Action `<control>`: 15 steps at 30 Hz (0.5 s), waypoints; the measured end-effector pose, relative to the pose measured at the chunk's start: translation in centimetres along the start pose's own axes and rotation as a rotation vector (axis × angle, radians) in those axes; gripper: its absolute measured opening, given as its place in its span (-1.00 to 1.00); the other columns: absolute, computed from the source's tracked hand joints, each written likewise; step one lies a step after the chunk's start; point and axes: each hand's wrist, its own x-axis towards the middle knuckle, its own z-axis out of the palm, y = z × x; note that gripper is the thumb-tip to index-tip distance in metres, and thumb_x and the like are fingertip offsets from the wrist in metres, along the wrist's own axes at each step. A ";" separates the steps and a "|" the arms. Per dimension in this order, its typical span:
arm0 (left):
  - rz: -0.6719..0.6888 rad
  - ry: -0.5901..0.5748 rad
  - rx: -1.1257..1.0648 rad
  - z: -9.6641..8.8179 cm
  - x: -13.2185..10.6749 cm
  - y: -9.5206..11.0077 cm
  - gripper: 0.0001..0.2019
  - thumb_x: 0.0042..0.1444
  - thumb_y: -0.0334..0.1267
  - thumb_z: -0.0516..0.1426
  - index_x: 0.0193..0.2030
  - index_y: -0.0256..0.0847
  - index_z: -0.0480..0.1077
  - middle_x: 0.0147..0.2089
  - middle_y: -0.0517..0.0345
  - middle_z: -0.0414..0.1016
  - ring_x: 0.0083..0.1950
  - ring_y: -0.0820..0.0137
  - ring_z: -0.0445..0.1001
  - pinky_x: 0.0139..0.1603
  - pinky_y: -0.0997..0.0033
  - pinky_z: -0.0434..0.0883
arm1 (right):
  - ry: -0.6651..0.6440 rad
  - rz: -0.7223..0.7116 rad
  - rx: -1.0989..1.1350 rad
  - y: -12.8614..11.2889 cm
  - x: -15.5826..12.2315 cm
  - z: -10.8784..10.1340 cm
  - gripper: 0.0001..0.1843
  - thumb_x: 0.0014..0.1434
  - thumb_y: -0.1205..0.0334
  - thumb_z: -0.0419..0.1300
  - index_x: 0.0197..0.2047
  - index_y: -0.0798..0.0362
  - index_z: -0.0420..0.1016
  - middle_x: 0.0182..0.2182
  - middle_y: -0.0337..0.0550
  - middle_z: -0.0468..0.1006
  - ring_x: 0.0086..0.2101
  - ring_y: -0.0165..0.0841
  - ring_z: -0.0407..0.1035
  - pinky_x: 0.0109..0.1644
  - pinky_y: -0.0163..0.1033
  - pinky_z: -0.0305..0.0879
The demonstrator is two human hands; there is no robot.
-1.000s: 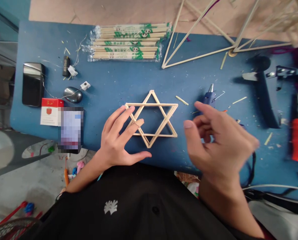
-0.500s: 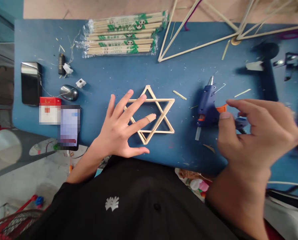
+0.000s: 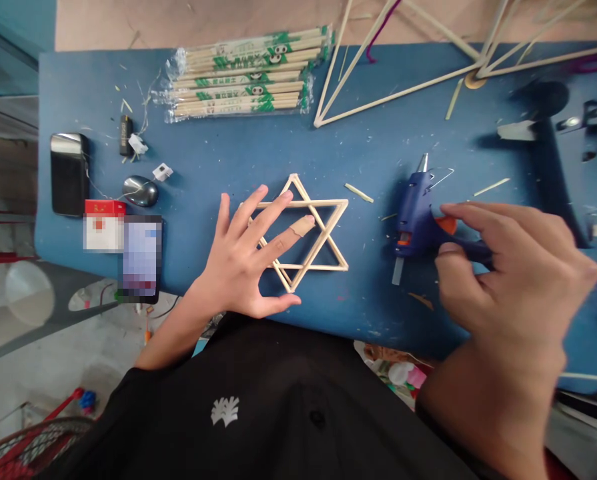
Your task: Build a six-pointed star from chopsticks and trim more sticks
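My left hand (image 3: 248, 257) lies spread over the left side of a six-pointed star (image 3: 323, 233) made of thin wooden sticks. Its fingertips rest on or just above the sticks, and one finger carries a plaster. The star lies flat on the blue tabletop, its left part covered by my hand. My right hand (image 3: 513, 267) is curled above the handle of a blue glue gun (image 3: 412, 207), thumb and forefinger apart on either side of the handle near the orange trigger (image 3: 447, 225). The gun's nozzle points away from me, and a clear glue stick (image 3: 397, 272) protrudes from its rear.
Packs of wrapped chopsticks (image 3: 238, 73) lie at the back. A larger stick frame (image 3: 398, 97) stands back right, near a dark tool (image 3: 561, 160). At left are a phone (image 3: 141, 260), a red-and-white box (image 3: 104, 227), a computer mouse (image 3: 141, 191) and a black device (image 3: 69, 175).
My right hand has shifted slightly, its thumb moving lower off the trigger, so more of the glue gun's handle shows. My left hand and the star stay essentially in place.
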 end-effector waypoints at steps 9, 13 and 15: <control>-0.001 -0.043 0.106 -0.1 -0.1 0.3 0.00 0.01 0.30 0.35 0.56 0.06 0.21 0.61 -0.06 0.25 0.60 -0.28 0.16 0.64 -0.43 -0.23 | -0.319 -0.096 0.034 -0.3 0.6 -2.3 -0.44 0.26 0.27 0.23 0.32 0.07 0.50 0.06 0.14 0.68 -0.01 0.11 0.63 0.10 0.19 0.60; -0.009 -0.046 0.122 0.0 -0.1 0.3 0.00 -0.02 0.29 0.35 0.55 0.09 0.22 0.61 -0.01 0.26 0.58 -0.26 0.19 0.64 -0.42 -0.22 | -0.370 -0.072 0.043 -0.1 0.7 -2.6 -0.29 0.22 0.28 0.26 0.44 -0.13 0.39 0.14 0.04 0.65 0.05 0.12 0.60 0.15 0.24 0.59; -0.008 -0.042 0.119 0.1 -0.2 0.3 0.01 -0.02 0.29 0.35 0.56 0.09 0.20 0.61 0.00 0.25 0.57 -0.26 0.20 0.64 -0.42 -0.21 | -0.419 -0.025 0.047 0.0 0.7 -2.7 -0.22 0.24 0.30 0.22 0.49 -0.32 0.30 0.18 -0.05 0.63 0.11 0.13 0.57 0.19 0.28 0.57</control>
